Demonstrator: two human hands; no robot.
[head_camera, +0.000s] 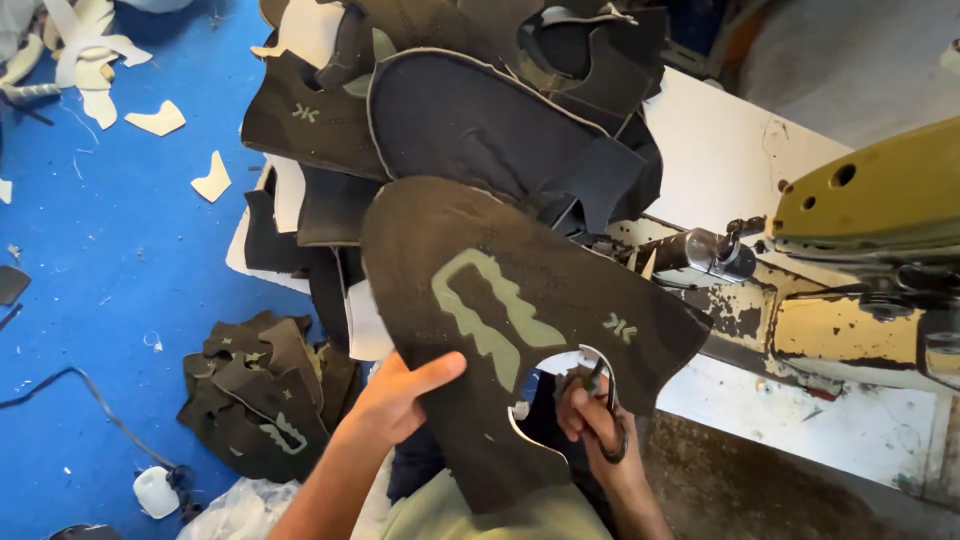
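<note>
Left hand (395, 395) at lower centre, grip closed on dark shoe upper (520, 300), right hand (590, 420) grip closed around scissors (605, 405) at its cutout, stack of uppers (470, 110) above, sewing machine (860, 200) at right.

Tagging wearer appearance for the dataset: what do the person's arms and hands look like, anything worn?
Both forearms are bare, with no sleeves in view. The left hand and right hand wear no gloves; no rings, watch or markings can be made out.

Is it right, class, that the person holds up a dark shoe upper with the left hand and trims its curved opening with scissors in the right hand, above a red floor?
No. The head view shows the floor is blue, not red. The left hand holds the dark shoe upper, and the right hand works scissors at its curved opening.
</note>
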